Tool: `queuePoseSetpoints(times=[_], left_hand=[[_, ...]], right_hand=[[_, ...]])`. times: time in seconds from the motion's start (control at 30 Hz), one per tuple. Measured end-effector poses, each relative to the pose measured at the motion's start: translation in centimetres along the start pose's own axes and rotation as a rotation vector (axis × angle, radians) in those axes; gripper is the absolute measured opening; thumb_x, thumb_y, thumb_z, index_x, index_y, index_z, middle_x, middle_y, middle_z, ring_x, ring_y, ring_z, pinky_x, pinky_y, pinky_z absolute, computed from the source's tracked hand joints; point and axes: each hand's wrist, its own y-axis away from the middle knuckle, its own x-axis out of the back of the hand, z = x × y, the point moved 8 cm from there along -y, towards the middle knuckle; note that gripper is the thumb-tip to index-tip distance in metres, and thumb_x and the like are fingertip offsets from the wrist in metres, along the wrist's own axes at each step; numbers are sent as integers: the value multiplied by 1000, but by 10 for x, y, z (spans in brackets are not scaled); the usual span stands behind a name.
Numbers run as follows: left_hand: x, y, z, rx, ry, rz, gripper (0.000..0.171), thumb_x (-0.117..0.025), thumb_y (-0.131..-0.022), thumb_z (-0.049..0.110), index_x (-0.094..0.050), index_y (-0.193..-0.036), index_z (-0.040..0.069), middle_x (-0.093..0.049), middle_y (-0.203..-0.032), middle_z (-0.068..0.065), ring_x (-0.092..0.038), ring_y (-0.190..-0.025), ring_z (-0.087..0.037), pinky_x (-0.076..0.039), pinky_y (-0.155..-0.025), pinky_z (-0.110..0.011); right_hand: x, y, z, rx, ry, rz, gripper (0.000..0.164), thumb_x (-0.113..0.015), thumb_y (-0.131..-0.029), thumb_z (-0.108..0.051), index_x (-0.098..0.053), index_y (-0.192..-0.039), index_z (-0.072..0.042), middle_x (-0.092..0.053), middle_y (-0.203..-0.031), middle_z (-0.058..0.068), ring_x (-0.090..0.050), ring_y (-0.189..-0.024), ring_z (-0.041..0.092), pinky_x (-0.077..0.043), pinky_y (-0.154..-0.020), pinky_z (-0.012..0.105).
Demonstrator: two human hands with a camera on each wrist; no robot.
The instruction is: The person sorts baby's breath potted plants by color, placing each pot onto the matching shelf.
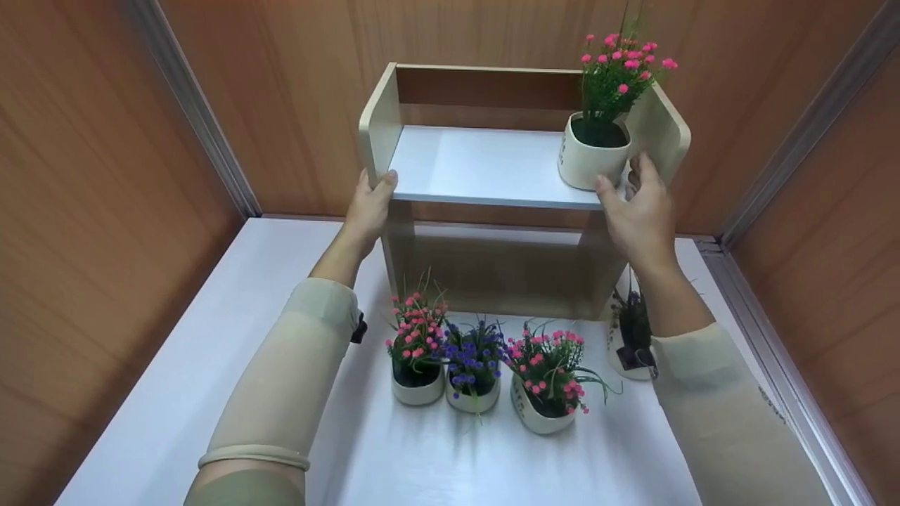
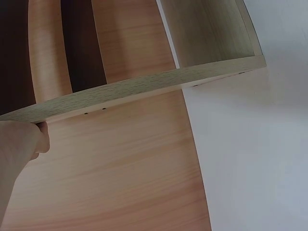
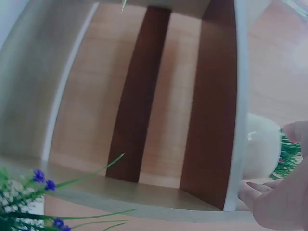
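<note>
A two-tier wooden shelf (image 1: 492, 161) with a white upper board stands at the back of the table. My left hand (image 1: 369, 207) grips its left side panel (image 2: 130, 92), thumb at the front edge. On the upper board's right end stands a white pot (image 1: 594, 158) with pink flowers (image 1: 626, 63). My right hand (image 1: 640, 218) holds this flowerpot low down, thumb at its front and curled fingers between pot and right side panel (image 1: 664, 133). In the right wrist view, the pot (image 3: 262, 147) shows beside the thumb and fingers.
In front of the shelf, two pink-flowered pots (image 1: 418, 390) (image 1: 538, 414) flank a purple-flowered pot (image 1: 474, 399) on the white table (image 1: 436, 464). Another pot (image 1: 626, 358) stands right, partly behind my right forearm. Wooden walls (image 1: 105, 176) enclose the table.
</note>
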Motion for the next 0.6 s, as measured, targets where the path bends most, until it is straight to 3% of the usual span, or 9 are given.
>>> queuePoseSetpoints(times=[0.13, 0.27, 0.43, 0.6], left_hand=[[4, 1, -3, 12, -12, -5, 77, -44, -103, 54, -7, -162, 20, -13, -170, -8, -7, -160, -27, -7, -130, -50], [8, 2, -5, 24, -20, -2, 77, -43, -103, 54, -7, -162, 20, -14, -170, -8, -9, -159, -28, -8, -130, -51], [9, 1, -4, 20, -15, 5, 71, -44, -104, 53, -15, -160, 22, -23, -167, -9, -17, -158, -29, -13, -129, -51], [10, 1, -2, 16, -10, 8, 71, -44, -103, 53, -15, -160, 22, -22, -167, -8, -15, -158, -28, -12, -129, -51]], right_hand=[[2, 22, -5, 88, -50, 39, 81, -68, -95, -39, -23, -160, -24, -31, -166, -1, -36, -152, 19, -37, -120, 33], [2, 46, -5, 168, -75, 81, 72, -72, -94, -30, -34, -156, -26, -39, -160, -2, -43, -148, 18, -40, -119, 35], [2, 68, 5, 181, -85, 59, 61, -68, -97, -31, -41, -152, -24, -44, -155, 0, -45, -145, 21, -41, -118, 41], [-1, 87, 21, 171, -94, -16, 50, -59, -102, -34, -45, -149, -24, -45, -154, 1, -44, -144, 22, -42, -117, 45]])
